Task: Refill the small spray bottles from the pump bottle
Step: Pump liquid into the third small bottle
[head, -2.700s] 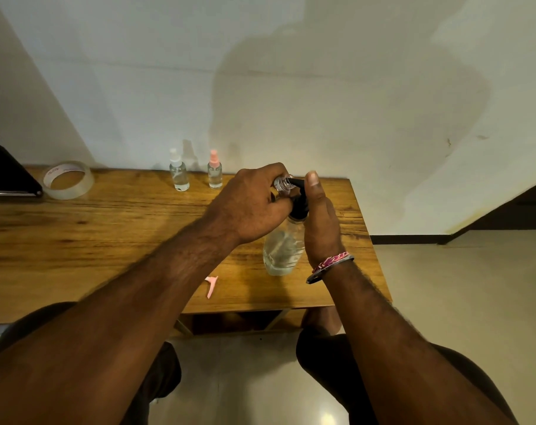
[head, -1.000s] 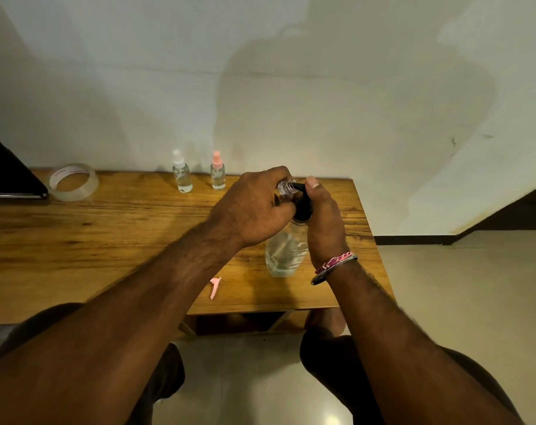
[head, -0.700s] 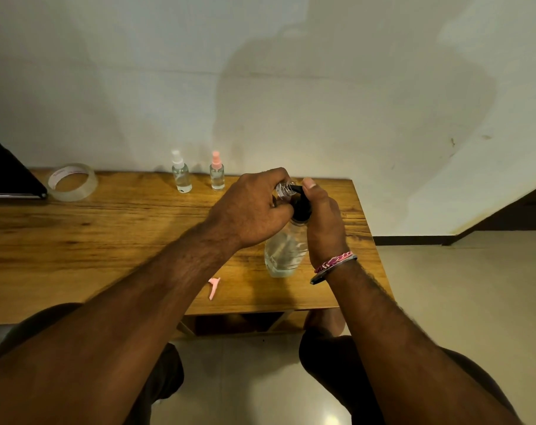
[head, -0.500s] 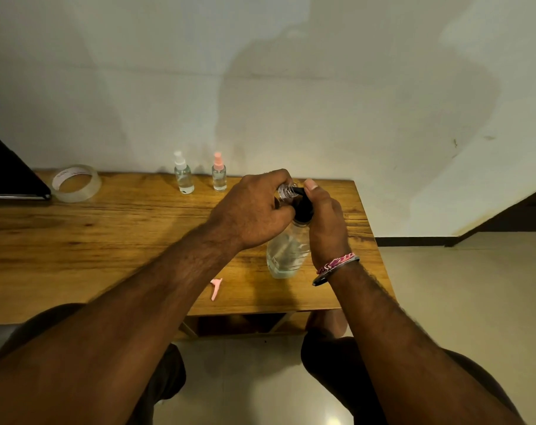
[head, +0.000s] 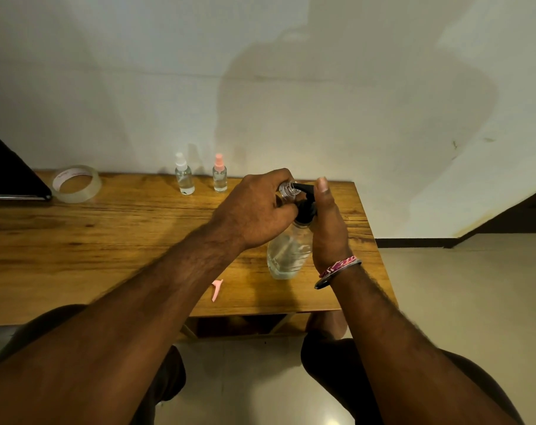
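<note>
A clear pump bottle point(head: 286, 256) with a black pump head stands upright near the table's right end. My left hand point(head: 254, 210) grips a small open spray bottle point(head: 287, 189), its threaded neck held against the black spout. My right hand point(head: 326, 222) wraps the pump bottle's neck, the thumb resting on top of the pump head. Two more small spray bottles stand at the back edge: one with a white sprayer point(head: 184, 177) and one with a pink sprayer point(head: 219, 177).
A pink spray cap point(head: 216, 289) lies near the front edge of the wooden table point(head: 107, 240). A roll of clear tape point(head: 76, 183) sits at the back left beside a dark slab point(head: 9, 176). The table's right edge is close to the pump bottle.
Both hands have stayed on the pump head and the small bottle. Only the view has shifted slightly.
</note>
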`<state>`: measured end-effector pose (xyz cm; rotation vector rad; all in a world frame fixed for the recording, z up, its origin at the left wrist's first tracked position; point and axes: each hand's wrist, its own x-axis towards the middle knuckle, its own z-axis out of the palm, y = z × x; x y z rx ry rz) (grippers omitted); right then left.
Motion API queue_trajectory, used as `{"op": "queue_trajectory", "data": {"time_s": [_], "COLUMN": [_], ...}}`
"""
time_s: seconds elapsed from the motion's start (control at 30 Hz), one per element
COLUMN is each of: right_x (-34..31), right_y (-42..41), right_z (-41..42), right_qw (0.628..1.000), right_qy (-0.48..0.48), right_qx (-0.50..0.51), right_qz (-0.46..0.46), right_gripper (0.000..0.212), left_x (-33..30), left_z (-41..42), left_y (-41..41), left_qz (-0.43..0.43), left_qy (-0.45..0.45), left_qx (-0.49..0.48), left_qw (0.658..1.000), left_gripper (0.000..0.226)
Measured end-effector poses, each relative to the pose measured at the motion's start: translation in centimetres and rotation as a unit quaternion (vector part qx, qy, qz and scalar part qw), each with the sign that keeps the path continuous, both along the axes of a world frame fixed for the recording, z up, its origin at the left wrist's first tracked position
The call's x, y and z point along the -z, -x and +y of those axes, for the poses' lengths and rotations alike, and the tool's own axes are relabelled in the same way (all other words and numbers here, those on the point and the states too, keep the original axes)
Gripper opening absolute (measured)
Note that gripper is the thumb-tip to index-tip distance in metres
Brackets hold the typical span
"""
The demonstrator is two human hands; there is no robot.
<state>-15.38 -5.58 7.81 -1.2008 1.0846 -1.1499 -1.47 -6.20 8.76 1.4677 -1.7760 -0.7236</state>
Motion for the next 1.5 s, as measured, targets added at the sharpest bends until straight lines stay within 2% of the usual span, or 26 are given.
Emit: {"op": "queue_trajectory", "data": {"time_s": [0.37, 0.7, 0.9, 1.03, 1.27, 1.37, 1.5], "right_x": [0.6, 1.0, 0.9, 0.6, 0.4, 0.4, 0.3], "right_y": [-0.1, 0.3, 0.2, 0.0, 0.0, 0.0, -0.1], "right_z": [-0.7, -0.9, -0.9, -0.6, -0.3, -0.2, -0.3], "right_qw": [1.0, 0.999, 1.0, 1.0, 1.0, 0.999, 0.999], "right_qy": [-0.003, -0.013, 0.004, 0.006, 0.029, 0.043, 0.04], "right_qx": [0.012, 0.029, 0.022, 0.008, -0.008, -0.016, -0.004], "right_qz": [-0.003, -0.009, 0.005, 0.017, -0.007, -0.005, -0.007], "right_gripper": [0.041, 0.035, 0.053, 0.04, 0.044, 0.053, 0.046], "left_x": [0.4, 0.8, 0.9, 0.6, 0.3, 0.2, 0.2], "left_z": [-0.2, -0.3, -0.2, -0.2, -0.2, -0.1, -0.1], "left_y": [0.1, 0.1, 0.0, 0.0, 0.0, 0.0, 0.0], "left_qz": [-0.003, -0.026, -0.016, -0.004, 0.01, 0.007, 0.008], "left_qy": [-0.006, 0.0, 0.003, 0.005, 0.003, 0.006, 0.008], "left_qx": [0.003, 0.003, 0.008, 0.005, 0.0, 0.003, 0.003], "left_qw": [1.0, 1.0, 1.0, 1.0, 1.0, 1.0, 1.0], "left_gripper": [0.018, 0.02, 0.018, 0.024, 0.024, 0.024, 0.026]}}
